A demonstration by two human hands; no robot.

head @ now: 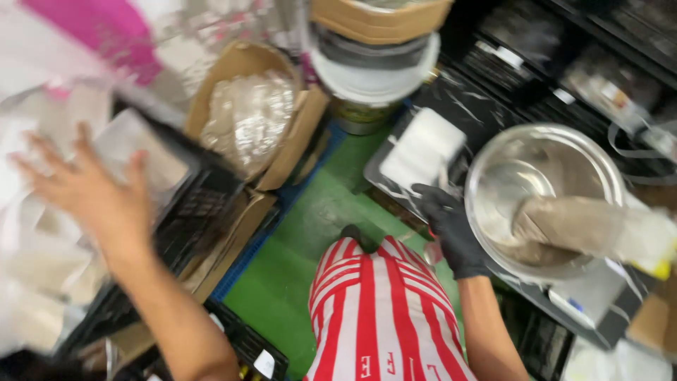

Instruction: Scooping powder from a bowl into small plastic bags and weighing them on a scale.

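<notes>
The left hand is bare, with fingers spread, over a black crate on the left. The right hand, in a black glove, has fingers curled at the rim of a shiny round metal bowl on the right; what it pinches I cannot tell.

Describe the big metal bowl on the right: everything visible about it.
The metal bowl is large, round and shiny, like steel, standing upright on a flat scale-like platform at the right. A greyish-brown powder is pouring into it from a tilted bag over its right rim. The black-gloved right hand is at its left rim; actual contact is unclear through blur.
</notes>
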